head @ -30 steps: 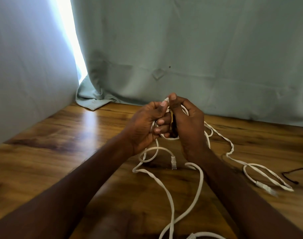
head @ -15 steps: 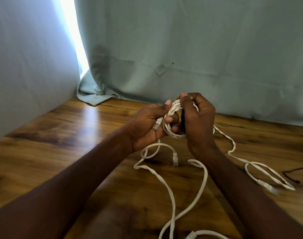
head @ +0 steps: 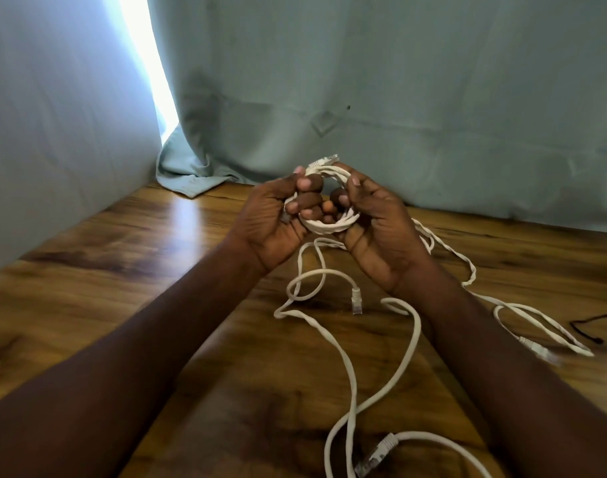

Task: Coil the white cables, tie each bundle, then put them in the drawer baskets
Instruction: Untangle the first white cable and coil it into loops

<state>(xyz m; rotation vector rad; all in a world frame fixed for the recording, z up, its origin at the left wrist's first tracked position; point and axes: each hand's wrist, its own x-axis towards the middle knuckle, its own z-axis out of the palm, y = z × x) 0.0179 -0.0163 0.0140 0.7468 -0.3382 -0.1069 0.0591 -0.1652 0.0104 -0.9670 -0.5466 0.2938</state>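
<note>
Step in hand: coiling, by my judgement; no tie on the bundle that I can see.
Coil (head: 324, 220): small white ring of several turns, held above the wooden table (head: 122, 270), between my 2 hands.
Left hand (head: 278, 219): fingers curled through the ring, gripping its left side.
Right hand (head: 376, 219): fingers and thumb curled round the ring's right side, gripping it.
Plug (head: 324, 160): 1 cable end, poking up from the top of the coil.
Loose cable (head: 343, 367): white, trailing in open loops across the table below my wrists, with a free connector (head: 356, 301) lying near the middle.
Second strand (head: 502, 301): twisted white run lying off to my right.
Drawer baskets: not in view.
Backdrop: pale green curtain (head: 398, 98) behind the table.
Next move calls for: 1 hand keeping the ring pinched so the turns do not spring apart, the other drawing in the slack, then a wrap to tie it.
</note>
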